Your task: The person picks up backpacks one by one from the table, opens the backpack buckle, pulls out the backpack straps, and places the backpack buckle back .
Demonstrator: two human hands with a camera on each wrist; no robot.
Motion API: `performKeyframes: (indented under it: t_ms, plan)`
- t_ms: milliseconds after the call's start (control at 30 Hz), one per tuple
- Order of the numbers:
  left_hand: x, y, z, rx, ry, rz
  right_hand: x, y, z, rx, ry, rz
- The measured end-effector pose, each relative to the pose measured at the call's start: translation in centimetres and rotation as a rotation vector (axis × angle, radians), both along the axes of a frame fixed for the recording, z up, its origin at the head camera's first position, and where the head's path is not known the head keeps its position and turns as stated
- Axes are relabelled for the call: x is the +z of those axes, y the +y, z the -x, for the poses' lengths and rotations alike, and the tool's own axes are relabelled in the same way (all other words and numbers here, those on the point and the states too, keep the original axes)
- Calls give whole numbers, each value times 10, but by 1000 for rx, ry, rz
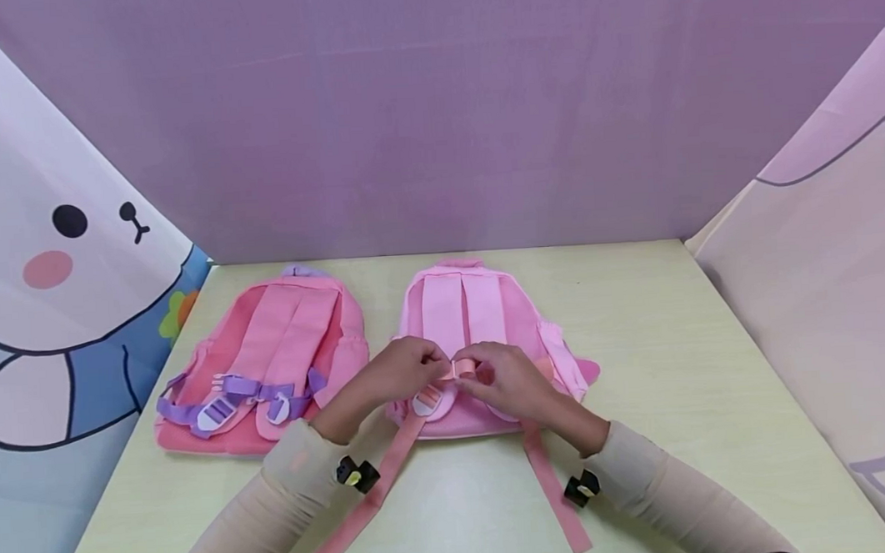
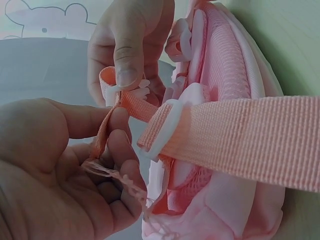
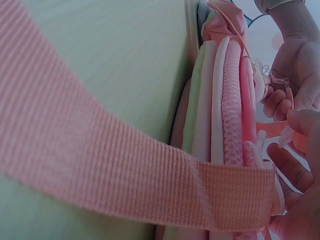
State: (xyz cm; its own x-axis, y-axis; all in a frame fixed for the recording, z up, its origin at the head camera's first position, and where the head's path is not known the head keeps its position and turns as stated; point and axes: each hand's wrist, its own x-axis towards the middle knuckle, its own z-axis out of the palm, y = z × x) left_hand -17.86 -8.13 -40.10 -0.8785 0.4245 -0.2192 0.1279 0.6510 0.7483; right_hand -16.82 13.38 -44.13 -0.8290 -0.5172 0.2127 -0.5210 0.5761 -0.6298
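Note:
A light pink backpack (image 1: pixel 523 318) lies on the table with its shoulder straps facing up. Over its lower middle, my left hand (image 1: pixel 410 368) pinches the frayed end of a peach webbing strap (image 2: pixel 102 132) between thumb and fingers. Close beside it, my right hand (image 1: pixel 511 381) grips a small white plastic buckle (image 2: pixel 112 94), with the webbing looped through it. A white strap adjuster (image 1: pixel 426 401) sits at the backpack's lower left. From it a long peach strap tail (image 1: pixel 396 471) runs toward the front edge; a second tail (image 1: pixel 555 492) hangs at the right.
Left of the work lies a coral-pink backpack (image 1: pixel 265 336) with purple straps (image 1: pixel 241 386) and white buckles. The pale table (image 1: pixel 664 340) meets a purple backdrop (image 1: pixel 434 118); printed cloth panels (image 1: pixel 826 290) stand along both sides.

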Motion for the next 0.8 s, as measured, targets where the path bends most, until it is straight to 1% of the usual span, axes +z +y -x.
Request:
performKeyframes:
  t_ms: [200,433,800]
  plan:
    - [1,1,-1,-1,-7,-3,0,0,-1,-3,4,0]
    - [-1,2,0,10,-25,6,-2,1,-1,-6,5,2]
    - [-1,0,-3,18,-51,-3,-4,2,-2,-5,20,9]
